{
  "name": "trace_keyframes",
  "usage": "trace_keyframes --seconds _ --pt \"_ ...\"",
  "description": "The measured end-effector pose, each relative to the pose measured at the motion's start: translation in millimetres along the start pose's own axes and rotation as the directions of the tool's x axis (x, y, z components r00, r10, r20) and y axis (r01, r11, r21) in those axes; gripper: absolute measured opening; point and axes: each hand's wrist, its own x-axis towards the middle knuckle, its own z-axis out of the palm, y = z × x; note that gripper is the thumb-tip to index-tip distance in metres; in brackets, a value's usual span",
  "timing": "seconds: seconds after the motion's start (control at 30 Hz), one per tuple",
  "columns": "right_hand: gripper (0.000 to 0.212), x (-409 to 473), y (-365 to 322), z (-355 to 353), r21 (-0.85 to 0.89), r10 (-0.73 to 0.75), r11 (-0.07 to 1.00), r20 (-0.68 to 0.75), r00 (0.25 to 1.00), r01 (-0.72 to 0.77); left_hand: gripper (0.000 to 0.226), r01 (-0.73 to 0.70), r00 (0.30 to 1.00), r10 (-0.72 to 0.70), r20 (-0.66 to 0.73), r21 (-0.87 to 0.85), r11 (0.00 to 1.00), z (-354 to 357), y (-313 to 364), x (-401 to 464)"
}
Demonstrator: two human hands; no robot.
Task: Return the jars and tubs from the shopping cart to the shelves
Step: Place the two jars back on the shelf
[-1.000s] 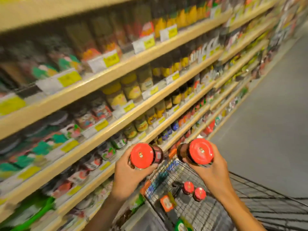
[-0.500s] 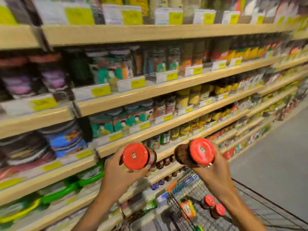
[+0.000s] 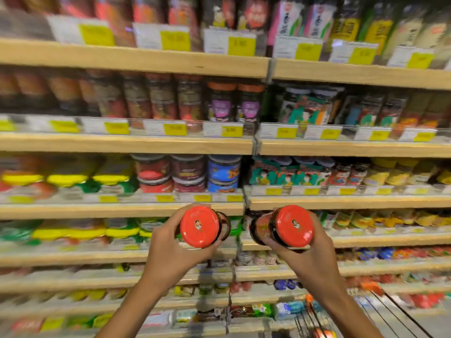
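Note:
My left hand (image 3: 168, 250) grips a dark glass jar with a red lid (image 3: 200, 227), the lid turned toward me. A matching red-lidded jar (image 3: 291, 225) is in my right hand (image 3: 314, 259), tilted so its red label shows on the left side. Both jars are held up side by side, in front of the wooden shelves (image 3: 136, 212) and apart from them. Only a corner of the wire shopping cart (image 3: 380, 320) shows at the bottom right, with a red-lidded item (image 3: 324, 334) inside it.
Wooden shelves run across the whole view, packed with jars, tubs and packets behind yellow price tags. Stacked red and blue tubs (image 3: 188, 173) sit on the shelf just above my hands. A vertical shelf joint (image 3: 253, 145) divides the left and right bays.
The view has swung left from along the aisle to face the shelves squarely. Both hands kept their jars and stayed level. The cart has slid to the bottom right corner.

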Motion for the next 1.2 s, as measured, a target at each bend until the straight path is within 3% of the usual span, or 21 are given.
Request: trace_keyframes --seconds 0.2,0.43,0.57,0.67,0.77,0.93,1.2 --pt "0.068 -3.8 -37.7 48.7 0.113 -0.121 0.989 0.233 0.965 0.097 0.067 0.070 0.964 -0.026 -0.265 0.159 0.985 -66.3 25.4 -55.2" --pt "0.072 -33.5 -76.7 108.7 0.254 -0.196 0.962 0.377 0.905 0.103 0.075 0.140 0.904 0.015 -0.428 0.328 0.934 -137.2 55.6 -113.1" --pt "0.079 -54.3 -94.4 141.9 0.258 -0.201 0.961 0.403 0.893 0.100 0.081 0.123 0.893 0.055 -0.447 0.361 0.925 -178.6 61.8 -129.6" --pt "0.076 -68.2 -112.6 164.7 0.240 -0.220 0.962 0.408 0.886 0.128 0.071 0.098 0.886 0.051 -0.462 0.292 0.951 -209.0 58.9 -132.9" --pt "0.070 -82.7 -133.6 190.5 0.219 -0.235 0.963 0.389 0.891 0.159 0.071 0.067 0.890 0.048 -0.453 0.235 0.970 -244.4 48.6 -134.9" --pt "0.082 -104.7 -166.8 251.5 0.194 -0.283 0.954 0.337 0.898 0.228 0.067 0.015 0.896 0.103 -0.432 0.260 0.965 -314.1 35.5 -139.7" --pt "0.081 -128.3 -212.1 338.5 0.144 -0.305 0.951 0.306 0.902 0.273 0.066 0.004 0.901 0.095 -0.424 0.227 0.974 -414.3 -0.2 -145.0"
